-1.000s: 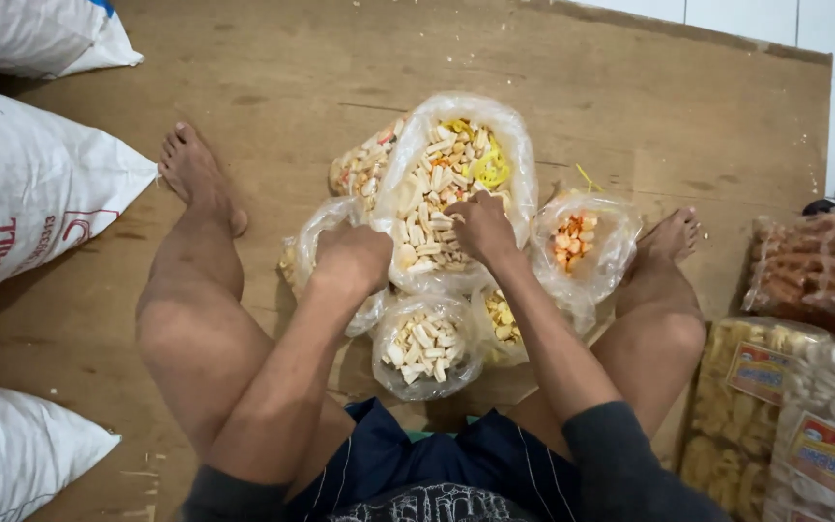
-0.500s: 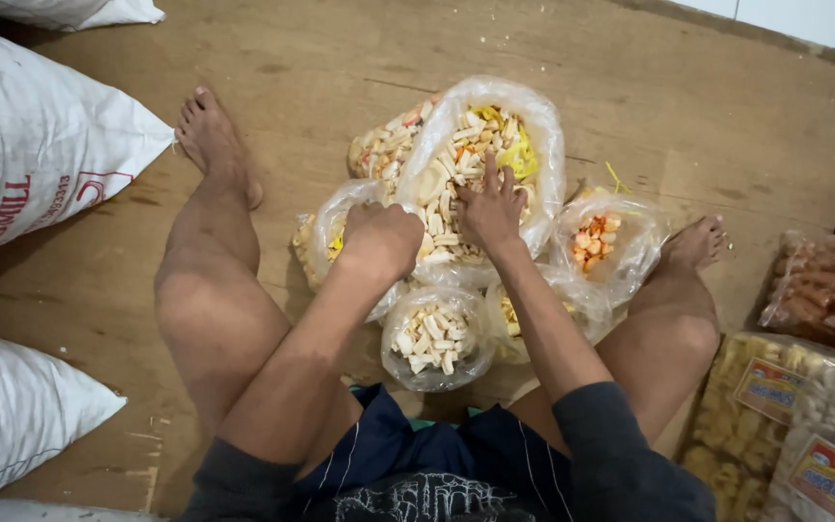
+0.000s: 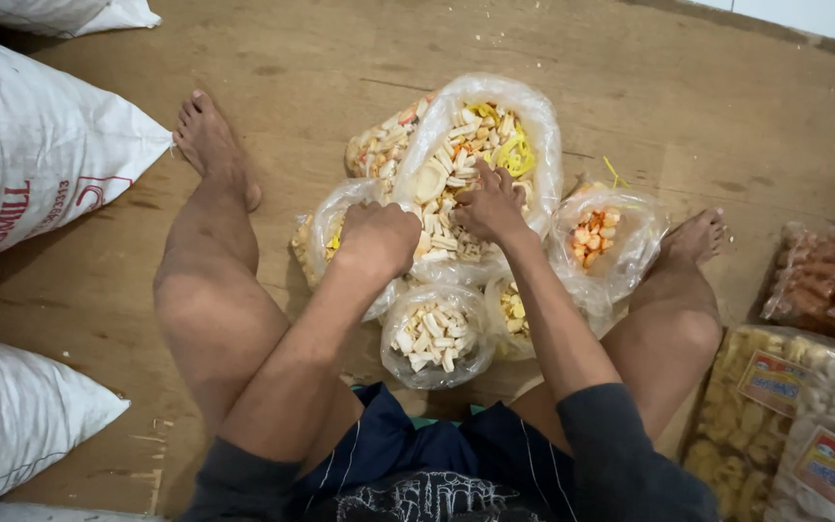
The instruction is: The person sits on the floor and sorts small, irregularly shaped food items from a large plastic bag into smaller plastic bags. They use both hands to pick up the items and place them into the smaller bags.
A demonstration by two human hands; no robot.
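1. A wooden floor [image 3: 707, 106] is carrying everything; a person is sitting on it with bare legs spread, one foot [image 3: 207, 140] far left and the other foot [image 3: 696, 237] at the right.
2. White woven sacks are lying along the left edge: a big sack [image 3: 31, 145] far left and a second sack [image 3: 12, 416] near left.
3. At the right edge, sealed packs of snacks [image 3: 804, 416] are stacking up near the right knee, with a pack of reddish-brown sticks [image 3: 828, 280] lying farther back.
4. The large clear bag [image 3: 529, 126] of mixed pale and yellow crackers is sitting open in the middle, between the legs, leaning against the smaller bags around it.
5. The right hand [image 3: 487, 205] is reaching into the large bag's mouth, fingers curling down among the crackers; whether its grip is holding any pieces cannot be told.
6. The left hand [image 3: 379, 237] is resting as a closed fist at the near left rim of the large bag, touching a smaller bag [image 3: 319, 232] of crackers beside it; what the grip is clutching is hidden.
7. A small bag of white crackers [image 3: 437, 333] is standing nearest the body.
8. A small bag of orange pieces [image 3: 599, 237] is sitting just right of the large bag.
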